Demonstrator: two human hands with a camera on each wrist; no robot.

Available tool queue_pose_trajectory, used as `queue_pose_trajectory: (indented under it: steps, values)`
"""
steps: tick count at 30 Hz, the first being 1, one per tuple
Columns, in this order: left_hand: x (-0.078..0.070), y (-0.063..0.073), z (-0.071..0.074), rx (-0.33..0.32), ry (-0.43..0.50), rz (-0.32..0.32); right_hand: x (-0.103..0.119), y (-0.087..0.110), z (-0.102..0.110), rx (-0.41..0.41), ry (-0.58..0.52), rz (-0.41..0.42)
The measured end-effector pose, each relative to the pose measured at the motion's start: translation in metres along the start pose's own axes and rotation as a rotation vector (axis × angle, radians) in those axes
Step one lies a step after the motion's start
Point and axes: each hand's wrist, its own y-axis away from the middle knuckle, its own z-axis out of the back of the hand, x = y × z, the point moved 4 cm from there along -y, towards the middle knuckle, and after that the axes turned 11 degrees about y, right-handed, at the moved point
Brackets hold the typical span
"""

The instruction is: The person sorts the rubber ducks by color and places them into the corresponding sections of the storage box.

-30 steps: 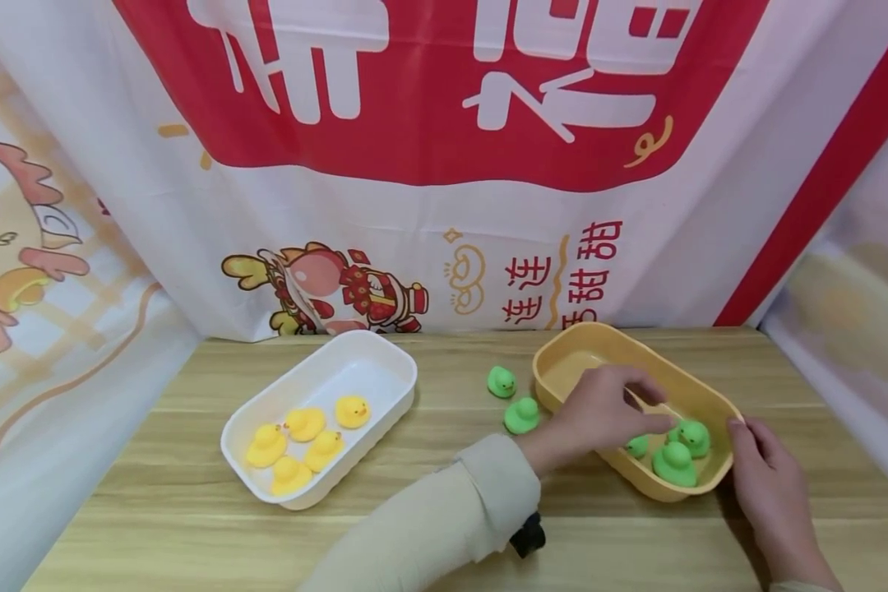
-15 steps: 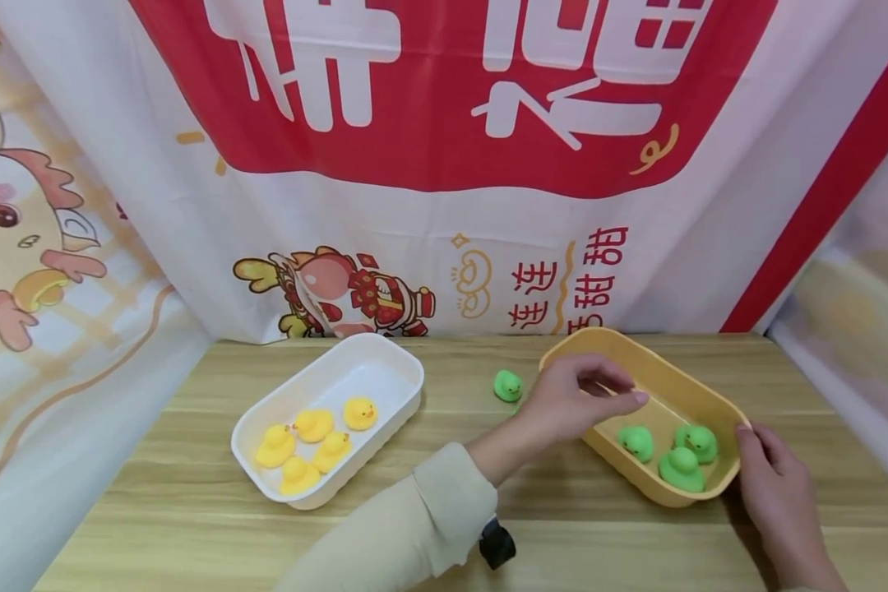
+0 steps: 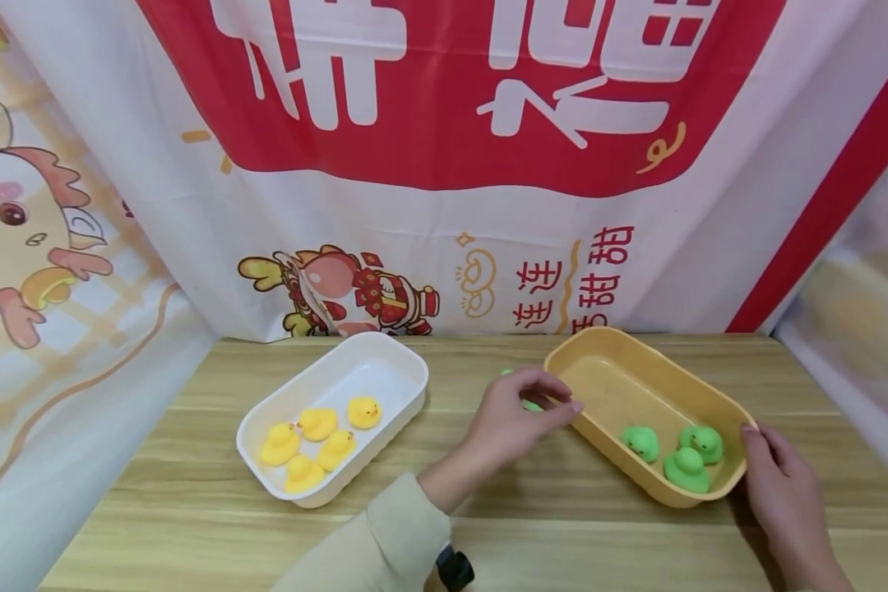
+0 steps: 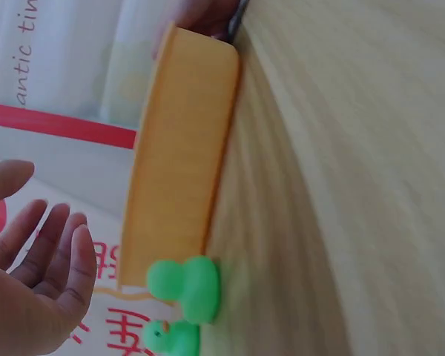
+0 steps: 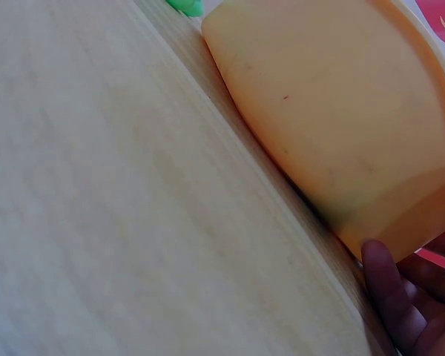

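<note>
In the head view my left hand (image 3: 514, 419) hovers over two green toy ducks on the table, mostly covering them, its fingers loosely bent with nothing in them. The left wrist view shows those fingers apart from the near green duck (image 4: 196, 289) and the farther green duck (image 4: 174, 340), which stand beside the tan plastic tub (image 4: 182, 141). My right hand (image 3: 784, 493) grips the near right end of this tub, thumb at the rim. Inside, at that same end, sit three green ducks (image 3: 686, 470).
A white plastic tub (image 3: 381, 349) with several yellow ducks (image 3: 336, 450) stands on the left of the wooden table (image 3: 215, 538). Printed white cloth (image 3: 429, 222) hangs along the back edge, with more cloth on both sides. A black strap (image 3: 455, 569) shows below the left sleeve.
My left hand has moved left, out of the tan tub and over the green ducks on the table. My right hand has kept its grip on the tub's end.
</note>
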Motion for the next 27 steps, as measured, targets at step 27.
queue_pose_trajectory:
  steps: [27]
  values:
    - [0.046, -0.014, 0.011, -0.035, -0.419, 0.055, 0.001, -0.002, 0.001, 0.023, 0.003, -0.004]
